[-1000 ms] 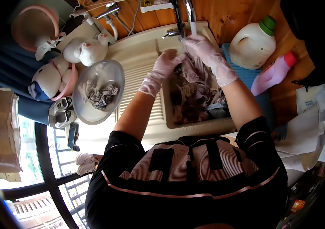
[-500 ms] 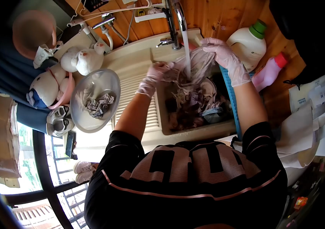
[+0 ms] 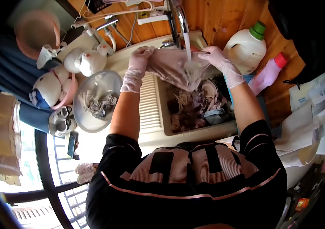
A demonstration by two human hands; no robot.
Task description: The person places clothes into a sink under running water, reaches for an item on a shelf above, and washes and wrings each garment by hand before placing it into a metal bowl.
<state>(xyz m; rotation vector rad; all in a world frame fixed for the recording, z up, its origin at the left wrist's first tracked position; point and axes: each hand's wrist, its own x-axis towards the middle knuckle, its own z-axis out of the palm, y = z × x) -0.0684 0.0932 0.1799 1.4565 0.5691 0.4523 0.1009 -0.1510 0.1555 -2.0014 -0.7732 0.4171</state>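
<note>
- Rinsing seems the step in hand; wetting another part would call for sliding the cloth (image 3: pixel 170 65) sideways with both grips firm.
- Left hand (image 3: pixel 139 59): fingers curled closed on the cloth's left end, forearm reaching forward.
- Cloth: spread between the hands, mostly over the sink (image 3: pixel 193 134), under the tap's (image 3: pixel 182 23) stream (image 3: pixel 187 42), sagging toward the clothes (image 3: pixel 198 101) below.
- Right hand (image 3: pixel 216 58): fingers nearly closed, pinching the right end, forearm angled inward.

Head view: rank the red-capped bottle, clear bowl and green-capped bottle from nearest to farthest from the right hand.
1. Green-capped bottle, just right of the right hand.
2. Red-capped bottle, farther right.
3. Clear bowl, left, beyond the left hand.
</note>
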